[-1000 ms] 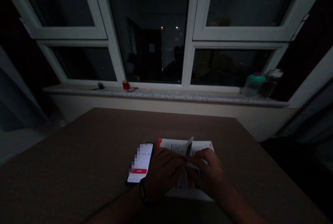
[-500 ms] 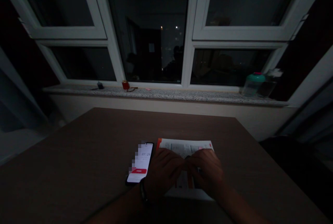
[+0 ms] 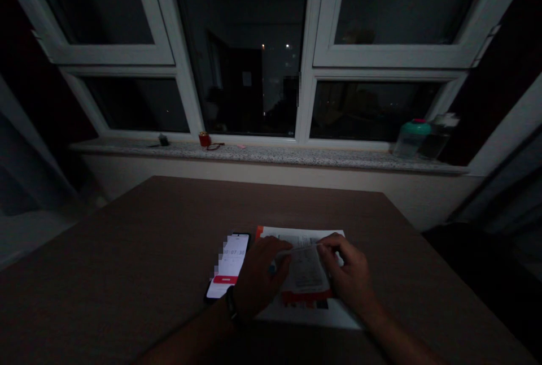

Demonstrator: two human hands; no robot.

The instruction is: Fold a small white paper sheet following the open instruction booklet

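Note:
Between my hands is a small, thin packet (image 3: 308, 270), pale with fine print and a red band along its lower edge. My right hand (image 3: 349, 269) pinches its upper right corner between thumb and fingers. My left hand (image 3: 263, 274), with a dark band on the wrist, grips its upper left edge, fingers curved over and thumb below. A small bluish spot shows by the left thumb, too dim to name. Under the packet, a printed booklet or sheet (image 3: 313, 318) with an orange corner lies flat on the table.
A phone (image 3: 231, 263) with a lit timer screen lies left of the printed sheet on the brown table (image 3: 190, 207). Behind, the granite windowsill (image 3: 271, 154) holds a small red jar (image 3: 204, 139), a dark little bottle (image 3: 163, 139) and a teal-lidded container (image 3: 412, 139).
My hands, which were close together over the sheet, have moved apart. The packet now shows spread between them, with its printed face and red band visible.

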